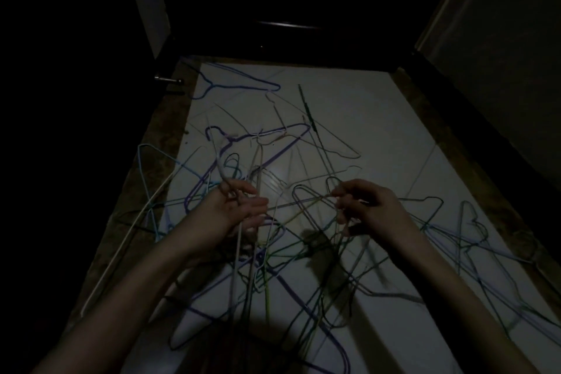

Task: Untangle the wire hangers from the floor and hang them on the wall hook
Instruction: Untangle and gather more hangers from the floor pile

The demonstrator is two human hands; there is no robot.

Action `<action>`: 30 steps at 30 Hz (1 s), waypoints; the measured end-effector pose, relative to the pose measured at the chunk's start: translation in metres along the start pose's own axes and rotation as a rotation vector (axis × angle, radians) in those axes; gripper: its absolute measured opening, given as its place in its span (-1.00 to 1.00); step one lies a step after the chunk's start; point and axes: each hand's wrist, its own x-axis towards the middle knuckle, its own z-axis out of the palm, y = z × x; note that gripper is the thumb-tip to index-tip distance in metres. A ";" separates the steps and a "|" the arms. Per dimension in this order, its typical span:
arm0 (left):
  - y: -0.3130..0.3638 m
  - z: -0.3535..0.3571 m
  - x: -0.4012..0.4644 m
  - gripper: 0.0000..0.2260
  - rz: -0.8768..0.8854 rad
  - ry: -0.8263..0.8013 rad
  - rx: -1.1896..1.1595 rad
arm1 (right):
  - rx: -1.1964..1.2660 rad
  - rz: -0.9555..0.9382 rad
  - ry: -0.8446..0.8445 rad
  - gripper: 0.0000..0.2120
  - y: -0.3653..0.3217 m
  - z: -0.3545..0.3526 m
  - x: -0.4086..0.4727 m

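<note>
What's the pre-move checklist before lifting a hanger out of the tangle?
1. Left hand grips wires: ok, closed on several.
2. Right hand grips wire: ok, pinching a strand.
3. Held hangers free of the pile: not ok, wires cross below both hands.
4. Which hanger each hand holds: cannot tell, too dark.
5. Wall hook in view: not ok, none visible.
6. Loose blue hanger lying apart on the floor: ok.

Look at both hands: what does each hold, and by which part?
Left hand grips a bundle of wire hangers near their upper ends; right hand pinches one hanger's wire. Which part, too dim to tell.
</note>
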 end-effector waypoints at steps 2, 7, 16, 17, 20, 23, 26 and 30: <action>0.008 -0.005 0.004 -0.88 0.069 0.070 0.024 | -0.158 -0.064 0.100 -0.81 0.002 -0.015 0.001; 0.021 -0.018 0.009 -0.85 0.216 0.222 0.132 | -0.409 -0.227 0.258 -0.86 0.009 -0.041 -0.002; 0.035 -0.021 0.005 -0.77 0.126 0.121 0.188 | -0.786 -0.453 0.061 -0.75 -0.002 -0.075 -0.004; 0.036 -0.019 0.005 -0.77 0.094 0.078 0.193 | -0.791 -0.474 0.024 -0.75 -0.004 -0.076 -0.003; 0.037 -0.013 0.000 -0.78 -0.020 -0.050 0.187 | -0.725 -0.498 -0.047 -0.78 -0.002 -0.068 0.005; 0.034 -0.003 -0.008 -0.79 -0.110 -0.173 0.111 | -0.662 -0.509 -0.060 -0.82 0.006 -0.052 0.015; 0.027 0.005 -0.013 -0.81 -0.168 -0.237 0.081 | -0.660 -0.524 -0.052 -0.79 0.018 -0.040 0.021; 0.022 0.006 -0.016 -0.78 -0.186 -0.265 0.012 | -0.632 -0.537 -0.024 -0.77 0.031 -0.028 0.024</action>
